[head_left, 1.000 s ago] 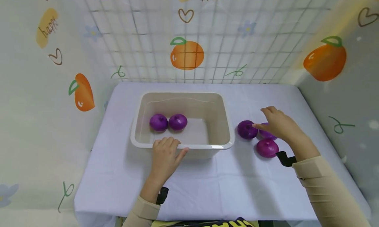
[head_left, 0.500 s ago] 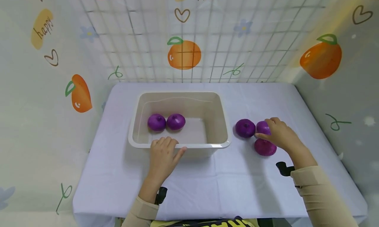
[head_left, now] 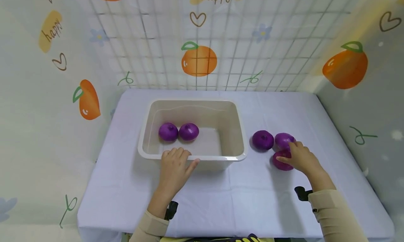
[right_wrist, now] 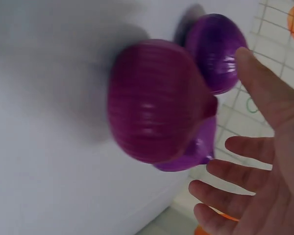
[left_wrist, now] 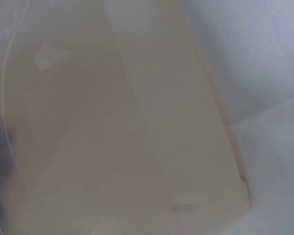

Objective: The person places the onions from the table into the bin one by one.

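In the head view, my left hand (head_left: pixel 175 170) holds the near rim of a beige plastic bin (head_left: pixel 192 158), fingers hooked over the edge and thumb to the right. The bin's outer wall (left_wrist: pixel 103 127) fills most of the left wrist view. Two purple onions, one left (head_left: pixel 168 132) and one right (head_left: pixel 189 132), lie inside. My right hand (head_left: pixel 303 160) hovers over a reddish-purple onion (head_left: pixel 282 160), partly covering it. In the right wrist view, its thumb and fingers are spread beside that onion (right_wrist: pixel 154 100), apart from it. Behind lie a dark purple onion (head_left: pixel 262 140) and a lighter one (head_left: pixel 283 141).
A white cloth (head_left: pixel 233 196) covers the table. Behind stands a white wire grid (head_left: pixel 233 66) with an orange-printed curtain, which also hangs at both sides (head_left: pixel 359 105).
My right hand has come down and toward me, from above the lighter onion to the reddish-purple one. The left hand stays on the bin's rim, and the onions lie where they were.
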`<state>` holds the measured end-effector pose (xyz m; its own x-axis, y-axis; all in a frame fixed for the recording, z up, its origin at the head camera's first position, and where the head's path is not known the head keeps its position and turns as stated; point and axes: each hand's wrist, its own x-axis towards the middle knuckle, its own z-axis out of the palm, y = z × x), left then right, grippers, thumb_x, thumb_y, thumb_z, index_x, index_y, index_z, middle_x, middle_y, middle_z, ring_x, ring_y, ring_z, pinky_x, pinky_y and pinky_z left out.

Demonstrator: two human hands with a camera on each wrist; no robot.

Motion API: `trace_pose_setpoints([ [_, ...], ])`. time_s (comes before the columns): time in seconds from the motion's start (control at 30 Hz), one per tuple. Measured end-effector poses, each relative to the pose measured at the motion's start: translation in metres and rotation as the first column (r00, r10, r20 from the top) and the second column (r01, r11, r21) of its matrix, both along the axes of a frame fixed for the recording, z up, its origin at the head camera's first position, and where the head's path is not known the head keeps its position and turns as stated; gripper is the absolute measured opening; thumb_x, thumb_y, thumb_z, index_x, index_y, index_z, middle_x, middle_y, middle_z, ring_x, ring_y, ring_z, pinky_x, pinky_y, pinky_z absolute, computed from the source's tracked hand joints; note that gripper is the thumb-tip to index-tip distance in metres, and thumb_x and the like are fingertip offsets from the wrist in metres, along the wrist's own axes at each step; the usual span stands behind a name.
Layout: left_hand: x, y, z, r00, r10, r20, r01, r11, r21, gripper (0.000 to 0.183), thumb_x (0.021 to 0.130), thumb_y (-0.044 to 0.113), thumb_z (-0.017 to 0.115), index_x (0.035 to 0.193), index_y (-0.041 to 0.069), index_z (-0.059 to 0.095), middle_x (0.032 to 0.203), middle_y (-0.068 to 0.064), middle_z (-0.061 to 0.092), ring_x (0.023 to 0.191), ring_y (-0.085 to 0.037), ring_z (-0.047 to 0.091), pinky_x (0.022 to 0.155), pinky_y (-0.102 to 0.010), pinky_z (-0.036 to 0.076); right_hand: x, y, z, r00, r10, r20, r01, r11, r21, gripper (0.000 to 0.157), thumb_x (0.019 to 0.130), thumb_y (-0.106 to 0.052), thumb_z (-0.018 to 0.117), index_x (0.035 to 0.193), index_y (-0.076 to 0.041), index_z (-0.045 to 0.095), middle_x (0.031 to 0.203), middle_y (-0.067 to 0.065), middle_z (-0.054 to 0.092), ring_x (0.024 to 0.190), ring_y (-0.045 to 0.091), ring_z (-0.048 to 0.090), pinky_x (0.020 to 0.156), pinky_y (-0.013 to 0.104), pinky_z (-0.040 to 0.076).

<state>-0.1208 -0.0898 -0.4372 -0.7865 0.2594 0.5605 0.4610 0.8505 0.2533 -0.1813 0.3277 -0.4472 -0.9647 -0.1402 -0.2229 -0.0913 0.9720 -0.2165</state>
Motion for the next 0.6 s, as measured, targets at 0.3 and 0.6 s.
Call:
trace_pose_setpoints([
  [0.3,-0.001,-0.001,-0.001,1.0,0.004,-0.005,-0.004,1.0,-0.007,0.035,0.084,0.045,0.057,0.079,0.01,0.058,0.068,0.001,0.048,0.063,-0.017,0.044,0.066,-0.033,0.032,0.005,0.005,-0.015,1.0,-0.02,0.014,0.02,1.0,-0.009,0.081,0.077,-0.048,0.065,0.115,0.019,0.039,0.102,0.041,0.039,0.089,0.055,0.044,0.071,0.062,0.038],
  [0.6,-0.001,-0.001,-0.001,1.0,0.006,0.025,-0.006,1.0,-0.008,0.036,0.084,0.046,0.055,0.08,0.01,0.059,0.068,0.001,0.048,0.064,-0.017,0.044,0.066,-0.033,0.032,0.007,0.01,-0.025,0.999,-0.023,0.027,0.024,0.999,-0.036,0.084,0.078,-0.048,0.064,0.119,0.019,0.036,0.105,0.042,0.037,0.092,0.055,0.045,0.074,0.062,0.037],
])
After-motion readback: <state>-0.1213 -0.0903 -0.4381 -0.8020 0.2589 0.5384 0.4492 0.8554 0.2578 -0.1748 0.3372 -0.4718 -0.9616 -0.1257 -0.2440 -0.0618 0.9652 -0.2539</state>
